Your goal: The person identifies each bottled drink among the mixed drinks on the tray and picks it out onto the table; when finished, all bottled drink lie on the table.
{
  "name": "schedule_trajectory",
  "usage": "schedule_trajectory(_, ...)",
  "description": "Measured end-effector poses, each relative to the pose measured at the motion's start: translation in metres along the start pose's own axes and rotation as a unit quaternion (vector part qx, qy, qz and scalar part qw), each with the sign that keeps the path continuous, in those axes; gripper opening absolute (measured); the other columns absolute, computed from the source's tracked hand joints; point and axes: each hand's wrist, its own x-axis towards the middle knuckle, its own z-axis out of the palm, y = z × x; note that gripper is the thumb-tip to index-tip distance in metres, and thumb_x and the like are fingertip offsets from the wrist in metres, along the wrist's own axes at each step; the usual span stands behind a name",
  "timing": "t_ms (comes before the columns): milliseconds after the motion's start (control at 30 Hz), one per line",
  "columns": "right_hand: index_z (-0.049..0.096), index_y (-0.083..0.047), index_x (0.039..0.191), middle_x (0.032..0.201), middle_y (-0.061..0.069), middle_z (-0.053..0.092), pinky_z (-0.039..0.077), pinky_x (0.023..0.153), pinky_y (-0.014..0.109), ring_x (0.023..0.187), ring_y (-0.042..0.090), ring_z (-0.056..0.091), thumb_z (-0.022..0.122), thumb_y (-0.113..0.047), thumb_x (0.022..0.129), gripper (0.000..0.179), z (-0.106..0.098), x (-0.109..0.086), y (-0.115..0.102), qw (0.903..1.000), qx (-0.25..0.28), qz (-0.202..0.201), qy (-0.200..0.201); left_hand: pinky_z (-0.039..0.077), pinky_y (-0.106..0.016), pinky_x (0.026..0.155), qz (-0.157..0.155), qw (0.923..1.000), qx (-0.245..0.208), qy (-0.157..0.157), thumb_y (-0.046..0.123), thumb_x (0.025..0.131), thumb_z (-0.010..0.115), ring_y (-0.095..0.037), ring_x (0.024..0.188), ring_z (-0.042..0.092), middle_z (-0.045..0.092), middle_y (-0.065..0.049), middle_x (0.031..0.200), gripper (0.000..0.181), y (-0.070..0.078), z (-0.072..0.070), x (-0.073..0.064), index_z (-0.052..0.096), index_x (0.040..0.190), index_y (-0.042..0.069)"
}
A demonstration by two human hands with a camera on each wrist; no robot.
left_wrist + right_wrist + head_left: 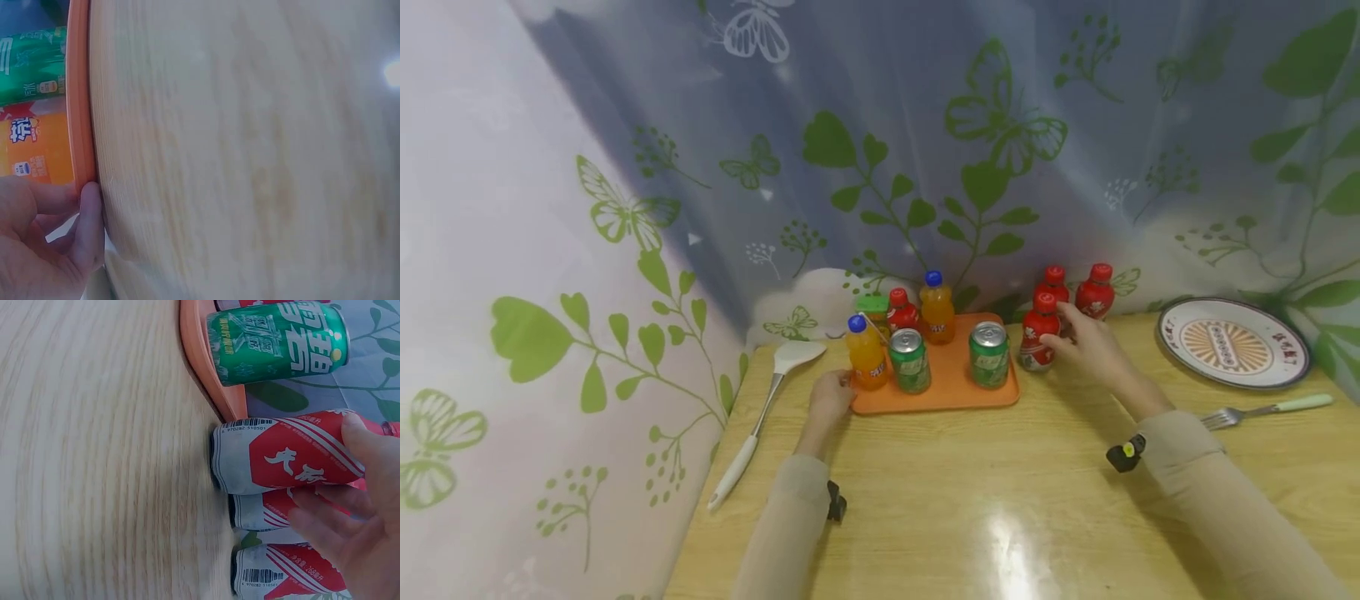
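Observation:
My left hand (pixel 831 400) pinches the front left corner of an orange tray (pixel 940 403); the left wrist view has the thumb and a finger on its rim (pixel 80 94). Just right of the tray, my right hand (pixel 1093 354) holds a red soda bottle (pixel 1038 333) with a red cap, upright at the table surface. In the right wrist view, thumb and fingers lie around the bottle (pixel 287 453). On the tray stand two green cans (pixel 910 364) (pixel 989 358), two orange soda bottles (pixel 867 354) (pixel 937 312) with blue caps, and another red bottle (pixel 902 310).
Behind the held bottle stand two more red bottles (pixel 1054 282) (pixel 1095 293). A green and yellow item (pixel 872 307) sits at the tray's back left. A white spatula (pixel 748 446) lies on the left; a plate (pixel 1232 343) and a fork (pixel 1262 411) are on the right. Patterned curtain backs the table.

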Motion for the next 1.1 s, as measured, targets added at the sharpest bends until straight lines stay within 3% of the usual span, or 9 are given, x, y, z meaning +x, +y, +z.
schedule_trajectory(133, 0.047, 0.006, 0.149, 0.126, 0.034, 0.069, 0.058, 0.092, 0.065, 0.104, 0.047, 0.072, 0.074, -0.026, 0.099, 0.065, 0.0, -0.001, -0.001, 0.9999, -0.005, 0.006, -0.008, 0.055, -0.019, 0.058, 0.004, 1.0, -0.007, 0.004, -0.005, 0.091, 0.063, -0.014, 0.075, 0.062, 0.071, -0.018, 0.113, 0.053, -0.003, 0.0, 0.001, 0.062, 0.143, 0.0)
schedule_trajectory(233, 0.044, 0.006, 0.151, 0.137, 0.035, 0.061, 0.051, 0.103, 0.069, 0.12, 0.051, 0.063, 0.074, -0.03, 0.1, 0.069, 0.001, -0.003, -0.003, 0.9998, -0.003, 0.018, 0.0, 0.057, -0.02, 0.06, -0.001, 0.9999, -0.015, 0.0, -0.005, 0.091, 0.063, -0.017, 0.081, 0.064, 0.072, -0.019, 0.118, 0.052, -0.006, 0.001, 0.002, 0.062, 0.143, 0.0)
schedule_trajectory(400, 0.046, 0.003, 0.151, 0.142, 0.033, 0.05, 0.04, 0.109, 0.071, 0.131, 0.052, 0.046, 0.073, -0.034, 0.099, 0.069, -0.001, -0.009, -0.021, 0.9948, -0.017, 0.031, 0.096, 0.056, -0.019, 0.059, -0.007, 0.9998, -0.016, -0.006, -0.005, 0.092, 0.064, -0.016, 0.078, 0.065, 0.072, -0.019, 0.119, 0.053, -0.01, 0.004, 0.004, 0.061, 0.144, 0.0)
schedule_trajectory(500, 0.051, 0.002, 0.147, 0.137, 0.031, 0.052, 0.042, 0.104, 0.069, 0.126, 0.05, 0.047, 0.076, -0.031, 0.095, 0.067, -0.001, -0.009, -0.044, 0.9862, -0.029, -0.01, 0.163, 0.054, -0.019, 0.057, 0.001, 0.9999, -0.016, -0.004, -0.006, 0.09, 0.063, -0.016, 0.075, 0.063, 0.072, -0.018, 0.115, 0.054, -0.009, 0.003, 0.005, 0.062, 0.144, 0.0)
schedule_trajectory(567, 0.052, 0.001, 0.146, 0.137, 0.03, 0.053, 0.045, 0.104, 0.068, 0.125, 0.05, 0.049, 0.078, -0.028, 0.092, 0.067, 0.0, -0.008, -0.061, 0.9812, -0.037, -0.048, 0.183, 0.053, -0.019, 0.056, 0.006, 0.9999, -0.015, -0.002, -0.006, 0.089, 0.062, -0.015, 0.074, 0.062, 0.072, -0.018, 0.112, 0.055, -0.007, 0.003, 0.005, 0.062, 0.144, 0.0)
schedule_trajectory(667, 0.051, 0.0, 0.15, 0.143, 0.029, 0.053, 0.048, 0.106, 0.067, 0.131, 0.049, 0.049, 0.08, -0.025, 0.09, 0.071, 0.009, -0.007, -0.088, 0.9806, -0.047, -0.088, 0.169, 0.052, -0.019, 0.056, 0.01, 0.9998, -0.015, -0.001, -0.007, 0.089, 0.062, -0.015, 0.074, 0.061, 0.071, -0.017, 0.11, 0.054, -0.006, 0.001, 0.003, 0.062, 0.144, -0.001)
schedule_trajectory(900, 0.043, -0.01, 0.159, 0.156, 0.021, 0.053, 0.057, 0.102, 0.066, 0.141, 0.043, 0.052, 0.075, -0.039, 0.096, 0.077, 0.042, 0.002, -0.141, 0.9918, -0.065, -0.084, 0.07, 0.05, -0.018, 0.057, 0.01, 0.9999, -0.006, 0.002, -0.005, 0.091, 0.064, -0.014, 0.073, 0.059, 0.071, -0.015, 0.105, 0.053, -0.006, 0.001, 0.002, 0.062, 0.144, 0.0)
schedule_trajectory(1100, 0.043, -0.013, 0.16, 0.152, 0.018, 0.057, 0.056, 0.107, 0.06, 0.138, 0.04, 0.054, 0.071, -0.046, 0.097, 0.076, 0.076, 0.018, -0.167, 0.9904, -0.073, -0.105, 0.052, 0.053, -0.018, 0.058, 0.012, 0.9999, -0.004, 0.007, -0.005, 0.091, 0.064, -0.014, 0.074, 0.062, 0.072, -0.018, 0.115, 0.052, -0.005, 0.001, 0.002, 0.063, 0.143, 0.0)
